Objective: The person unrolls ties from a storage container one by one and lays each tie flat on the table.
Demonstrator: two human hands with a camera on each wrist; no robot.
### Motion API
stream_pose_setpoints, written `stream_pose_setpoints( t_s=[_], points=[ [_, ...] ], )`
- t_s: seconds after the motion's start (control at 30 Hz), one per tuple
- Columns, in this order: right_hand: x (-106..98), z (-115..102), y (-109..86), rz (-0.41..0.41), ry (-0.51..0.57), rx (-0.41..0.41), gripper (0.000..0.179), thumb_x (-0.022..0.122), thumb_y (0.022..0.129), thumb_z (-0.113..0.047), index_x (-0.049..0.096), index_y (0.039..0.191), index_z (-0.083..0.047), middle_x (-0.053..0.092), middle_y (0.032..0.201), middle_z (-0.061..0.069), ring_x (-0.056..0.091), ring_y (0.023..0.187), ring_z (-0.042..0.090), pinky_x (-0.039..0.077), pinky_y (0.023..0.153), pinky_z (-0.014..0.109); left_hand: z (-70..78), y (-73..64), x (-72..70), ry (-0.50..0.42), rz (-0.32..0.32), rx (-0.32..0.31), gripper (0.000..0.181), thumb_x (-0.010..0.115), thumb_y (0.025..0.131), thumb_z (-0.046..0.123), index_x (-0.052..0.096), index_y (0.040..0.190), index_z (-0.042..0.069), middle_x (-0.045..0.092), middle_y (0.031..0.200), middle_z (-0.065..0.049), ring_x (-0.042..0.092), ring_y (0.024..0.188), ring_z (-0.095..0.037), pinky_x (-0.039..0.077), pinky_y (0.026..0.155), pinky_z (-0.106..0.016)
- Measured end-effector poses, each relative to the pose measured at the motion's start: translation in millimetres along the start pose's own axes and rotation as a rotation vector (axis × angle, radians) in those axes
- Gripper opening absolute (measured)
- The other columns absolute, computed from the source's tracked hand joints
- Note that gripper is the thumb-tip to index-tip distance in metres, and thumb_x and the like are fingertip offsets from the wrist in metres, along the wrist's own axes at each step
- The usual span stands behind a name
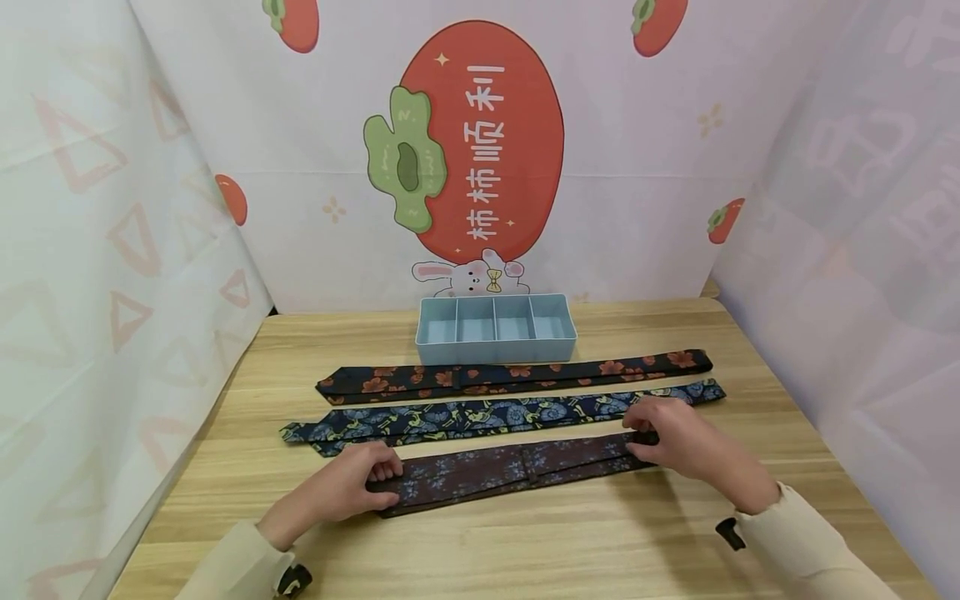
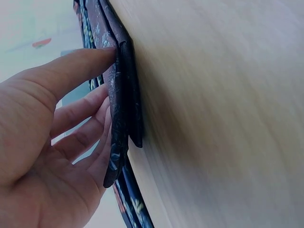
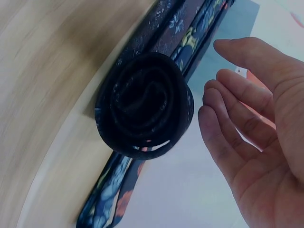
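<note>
A maroon necktie with small blue flowers (image 1: 465,477) lies folded lengthwise across the table, nearest the person. My left hand (image 1: 348,483) pinches its wide left end, thumb on the near side and fingers behind, as the left wrist view shows. At the tie's other end is a dark coil (image 3: 147,102), rolled up in a spiral. Beside this coil my right hand (image 1: 682,437) has loosely bent fingers; in the right wrist view a gap shows between fingertips and coil.
Behind lie a navy necktie with blue and yellow pattern (image 1: 510,414) and a dark necktie with orange flowers (image 1: 562,373). A light blue box with several compartments (image 1: 495,351) stands at the back, before a printed curtain (image 1: 637,242).
</note>
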State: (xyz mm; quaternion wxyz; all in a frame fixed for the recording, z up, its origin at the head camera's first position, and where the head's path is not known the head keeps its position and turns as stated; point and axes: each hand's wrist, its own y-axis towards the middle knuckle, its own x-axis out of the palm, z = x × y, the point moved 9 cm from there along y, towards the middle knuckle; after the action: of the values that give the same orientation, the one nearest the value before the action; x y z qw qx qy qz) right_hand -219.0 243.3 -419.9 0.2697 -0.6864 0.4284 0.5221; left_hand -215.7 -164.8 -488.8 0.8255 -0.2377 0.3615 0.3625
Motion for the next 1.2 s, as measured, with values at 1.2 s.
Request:
stream_pose_setpoints(
  t_s=[1.2],
  points=[
    [-14.7,68.1,-31.3,0.143,-0.044,0.124,0.028,0.096,0.073,-0.017,0.076,0.091,-0.009,0.071,0.086,-0.002,0.064,0.073,0.010,0.055,0.064,0.029,-6.7,-16.7,-13.8,0.003,0.025,0.010,0.024,0.087,0.088,0.022,0.072,0.104,0.012,0.065,0.095,0.005,0.056,0.082,0.001,0.054,0.072,-0.024]
  ],
)
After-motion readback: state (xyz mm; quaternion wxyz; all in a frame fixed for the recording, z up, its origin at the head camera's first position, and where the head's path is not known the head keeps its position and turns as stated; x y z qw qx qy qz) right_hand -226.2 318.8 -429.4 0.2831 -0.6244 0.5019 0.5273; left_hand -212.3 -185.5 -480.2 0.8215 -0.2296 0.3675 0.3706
